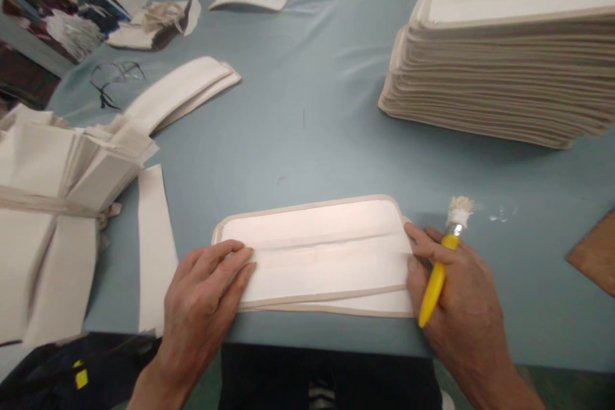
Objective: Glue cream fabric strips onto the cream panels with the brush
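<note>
A white fabric-like panel [317, 250] with a beige bound edge and a crease along its middle lies in front of me. A second, similar panel [365, 303] shows beneath its lower and right edges. My left hand [206, 285] grips the left end, fingers together on its top face. At the right end, the thumb and forefinger of my right hand [456, 288] touch the panel edge. That same hand holds a yellow-handled brush [439, 269] between its fingers, bristles pointing away from me and coated in white paste.
A tall stack of bound panels [500, 77] stands at the back right. On the left are a tied bundle of white pieces [52, 224], a loose strip [156, 250], curved panels [185, 90] and eyeglasses [118, 77]. A brown piece [596, 256] lies far right.
</note>
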Demonstrator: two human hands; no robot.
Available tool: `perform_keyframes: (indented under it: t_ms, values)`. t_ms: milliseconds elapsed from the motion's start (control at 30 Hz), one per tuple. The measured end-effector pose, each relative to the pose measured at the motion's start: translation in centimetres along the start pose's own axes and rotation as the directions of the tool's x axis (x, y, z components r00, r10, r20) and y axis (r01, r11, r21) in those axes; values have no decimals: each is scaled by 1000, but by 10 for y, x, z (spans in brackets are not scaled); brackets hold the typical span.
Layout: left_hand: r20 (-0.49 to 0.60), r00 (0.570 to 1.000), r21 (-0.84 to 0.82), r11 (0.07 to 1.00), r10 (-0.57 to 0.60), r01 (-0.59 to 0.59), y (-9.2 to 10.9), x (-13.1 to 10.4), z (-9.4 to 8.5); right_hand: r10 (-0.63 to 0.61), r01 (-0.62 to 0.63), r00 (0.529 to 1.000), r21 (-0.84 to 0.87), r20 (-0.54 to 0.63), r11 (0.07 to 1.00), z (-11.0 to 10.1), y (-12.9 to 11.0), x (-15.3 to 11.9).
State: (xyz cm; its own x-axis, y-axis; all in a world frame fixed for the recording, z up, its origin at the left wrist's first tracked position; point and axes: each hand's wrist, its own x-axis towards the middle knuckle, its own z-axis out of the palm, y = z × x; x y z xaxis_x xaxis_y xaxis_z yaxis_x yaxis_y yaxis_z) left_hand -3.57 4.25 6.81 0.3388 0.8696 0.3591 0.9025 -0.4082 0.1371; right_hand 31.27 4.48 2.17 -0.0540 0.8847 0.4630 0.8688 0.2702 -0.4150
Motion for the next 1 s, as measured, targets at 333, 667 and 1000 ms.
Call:
perform_keyframes:
  t_ms: [333,667,1000]
  values:
    - [11,998,-104,993,64,-62,16,12,10,-16,16,999,-15,-29,1000,-1,-5,3]
    - [40,995,-168,983,86,-78,31,29,16,-14,13,999,-9,-31,1000,-2,-8,5]
    - [57,982,-187,968,178,-165,44,44,28,17,-16,999,23,-28,1000,-2,-10,4]
